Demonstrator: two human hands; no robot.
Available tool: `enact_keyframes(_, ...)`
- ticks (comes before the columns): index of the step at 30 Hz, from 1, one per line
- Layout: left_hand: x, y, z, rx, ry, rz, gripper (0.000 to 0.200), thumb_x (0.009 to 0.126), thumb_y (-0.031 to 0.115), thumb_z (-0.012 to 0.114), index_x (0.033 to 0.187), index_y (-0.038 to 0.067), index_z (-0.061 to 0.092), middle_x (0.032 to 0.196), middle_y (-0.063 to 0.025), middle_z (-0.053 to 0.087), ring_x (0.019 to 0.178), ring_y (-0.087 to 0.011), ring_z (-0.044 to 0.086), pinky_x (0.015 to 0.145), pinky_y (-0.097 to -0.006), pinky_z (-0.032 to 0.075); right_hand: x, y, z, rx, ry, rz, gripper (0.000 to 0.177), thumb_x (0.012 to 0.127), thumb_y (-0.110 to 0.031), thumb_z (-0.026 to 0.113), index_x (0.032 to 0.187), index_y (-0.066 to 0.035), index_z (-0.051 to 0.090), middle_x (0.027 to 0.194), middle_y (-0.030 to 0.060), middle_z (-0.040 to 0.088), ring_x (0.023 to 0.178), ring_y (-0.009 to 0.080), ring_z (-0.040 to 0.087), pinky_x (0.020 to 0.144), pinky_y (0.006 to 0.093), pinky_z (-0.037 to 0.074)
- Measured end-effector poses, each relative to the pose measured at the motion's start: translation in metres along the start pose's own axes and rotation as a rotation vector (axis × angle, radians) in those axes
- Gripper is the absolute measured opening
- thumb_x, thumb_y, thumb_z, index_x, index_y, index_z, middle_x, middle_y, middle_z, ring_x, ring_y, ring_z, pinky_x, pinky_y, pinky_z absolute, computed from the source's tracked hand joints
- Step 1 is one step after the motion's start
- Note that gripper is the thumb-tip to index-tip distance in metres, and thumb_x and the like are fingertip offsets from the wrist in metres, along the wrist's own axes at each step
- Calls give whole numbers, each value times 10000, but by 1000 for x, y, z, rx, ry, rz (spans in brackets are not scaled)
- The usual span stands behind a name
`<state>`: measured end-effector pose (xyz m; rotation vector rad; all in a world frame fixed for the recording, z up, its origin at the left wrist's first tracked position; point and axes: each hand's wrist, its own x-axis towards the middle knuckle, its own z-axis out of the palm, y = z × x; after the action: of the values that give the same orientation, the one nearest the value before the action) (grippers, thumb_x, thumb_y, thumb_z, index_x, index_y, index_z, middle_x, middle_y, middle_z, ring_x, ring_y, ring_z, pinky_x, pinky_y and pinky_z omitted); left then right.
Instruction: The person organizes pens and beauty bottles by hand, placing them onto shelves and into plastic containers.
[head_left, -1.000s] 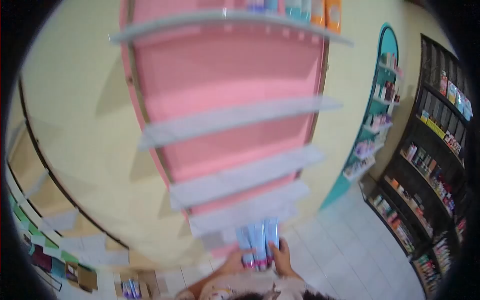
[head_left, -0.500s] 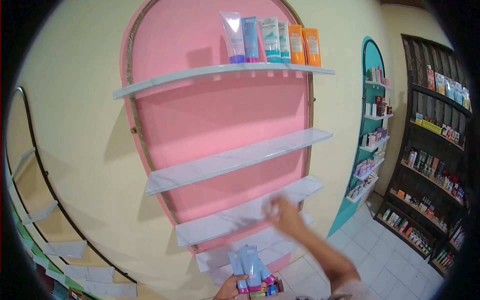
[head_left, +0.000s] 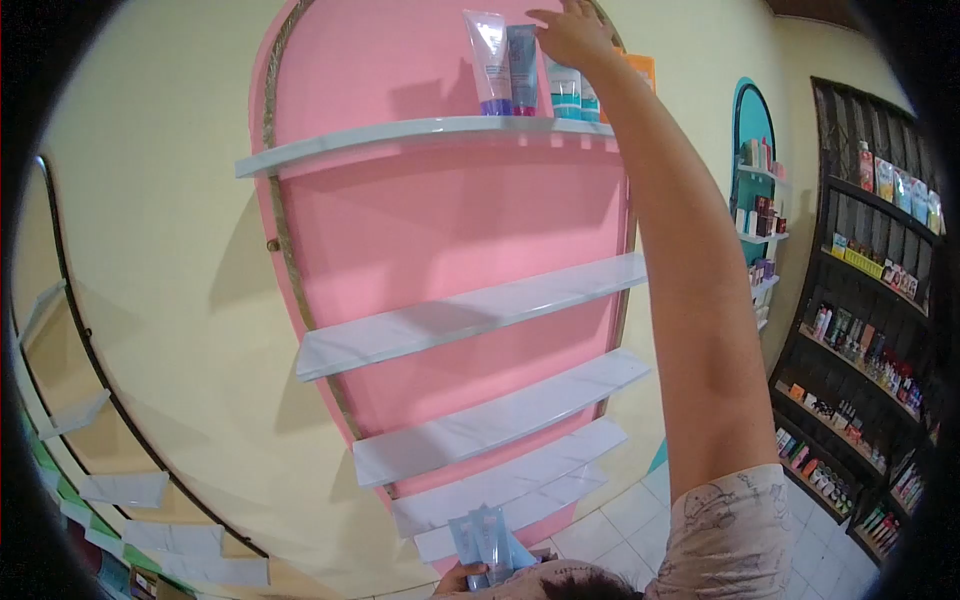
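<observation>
Ref top shelf [head_left: 380, 133]: right hand [head_left: 578, 38] above, fingers spread, beside upright blue tube [head_left: 522, 70]; left hand [head_left: 460, 578] well below, clamped on near-upright light-blue tubes [head_left: 490, 545].

Right hand [head_left: 578, 35] above top shelf [head_left: 430, 130]; blue tubes [head_left: 486, 545] in left hand [head_left: 462, 578].

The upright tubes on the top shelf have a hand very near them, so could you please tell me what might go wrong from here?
The right hand is raised beside the blue tube, which stands on its cap and could be tipped. The forearm hides part of the orange tubes, so a bump there might go unseen. The left hand grips several light blue tubes together; one might slip out.
</observation>
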<state>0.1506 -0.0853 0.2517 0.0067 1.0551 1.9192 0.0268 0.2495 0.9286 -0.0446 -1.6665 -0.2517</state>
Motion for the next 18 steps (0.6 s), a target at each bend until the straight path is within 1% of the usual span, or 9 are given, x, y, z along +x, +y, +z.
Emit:
enact_keyframes(2, -2, -2, -2, 16, 28, 2, 607, 760, 135, 638, 1306, 5, 407, 1204, -209, 554, 1095, -355, 561, 973, -519, 432, 5, -7, 8, -19, -53, 47, 391, 874, -367, 522, 1214, -194, 604, 1439, 159, 363, 1347, 353, 298, 1065, 593, 235)
enact_keyframes(5, -4, -1, -6, -12, 35, 1, 610, 761, 130, 633, 1311, 5, 398, 1202, -211, 552, 1101, -357, 555, 972, -517, 433, -3, -19, -13, 9, -157, 78, 418, 869, -394, 532, 1215, -170, 599, 1450, 156, 351, 1351, 344, 295, 1076, 559, 245)
enact_keyframes(8, -4, 1, -9, -38, 23, -4, 614, 763, 125, 629, 1316, 5, 389, 1200, -212, 549, 1106, -359, 550, 970, -515, 434, 3, -7, -1, 0, -38, 122, 397, 859, -391, 556, 1134, -118, 643, 1450, 154, 348, 1347, 337, 298, 1083, 526, 258)
enact_keyframes(11, -5, 1, -12, -74, 4, -20, 618, 764, 121, 624, 1320, 5, 381, 1198, -214, 547, 1112, -361, 545, 968, -513, 435, -4, -2, -1, 73, 121, 141, 354, 859, -335, 582, 1081, -68, 648, 1348, 171, 462, 1264, 343, 410, 1027, 474, 353)
enact_keyframes(14, -5, 1, -15, -137, -32, -39, 622, 766, 116, 620, 1325, 6, 372, 1196, -216, 545, 1117, -364, 540, 966, -511, 436, -1, 22, 5, 424, 160, 98, 284, 881, -269, 573, 1030, -32, 622, 1145, 194, 580, 1060, 357, 547, 892, 429, 445)
enact_keyframes(17, -5, -1, -12, -315, -134, -80, 626, 767, 111, 615, 1330, 6, 363, 1195, -218, 542, 1123, -366, 534, 965, -509, 437, 4, 38, 19, 678, 757, -106, 255, 914, -242, 530, 943, 8, 574, 954, 211, 606, 849, 356, 581, 761, 403, 464)
enact_keyframes(18, -8, -2, -7, -391, -160, -89, 627, 768, 110, 614, 1331, 6, 360, 1194, -218, 542, 1124, -366, 533, 964, -509, 437, -6, 40, 6, 632, 805, 8, 264, 925, -243, 509, 911, 16, 558, 927, 212, 593, 831, 348, 570, 753, 405, 456)
